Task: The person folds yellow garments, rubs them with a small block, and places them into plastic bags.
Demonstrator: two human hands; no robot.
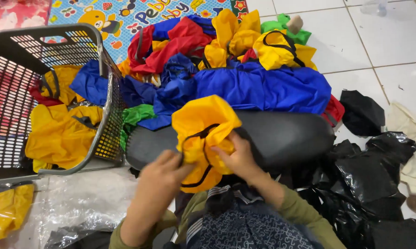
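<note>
Right at the middle of the view, the fingers of both hands are pinched into a yellow drawstring bag (204,133) with a black cord. The left hand (159,177) grips the bag's lower left side, its fingertips buried in the folds by the cord loop. The right hand (239,157) is closed on the cloth from the right, thumb pressing the crumpled fabric toward the left hand. The bag is held up between them, above the person's lap and in front of a long black cushion (281,136) that lies across the floor.

Beyond the cushion is a heap of bags (245,69) in blue, red, yellow and green, with a broad blue one (272,87) nearest the cushion. To the left stands a grey plastic laundry basket (104,115), tilted, holding more yellow bags (60,133) and a bit of blue and red cloth. Clear plastic wrap (83,203) lies on the floor below the basket, and another yellow piece (5,210) sits at the lower left edge. To the right, black plastic bags (374,170) are crumpled on the white tiles (392,41), beside some cream cloth (411,133). A colourful play mat (125,14) shows at the top.
</note>
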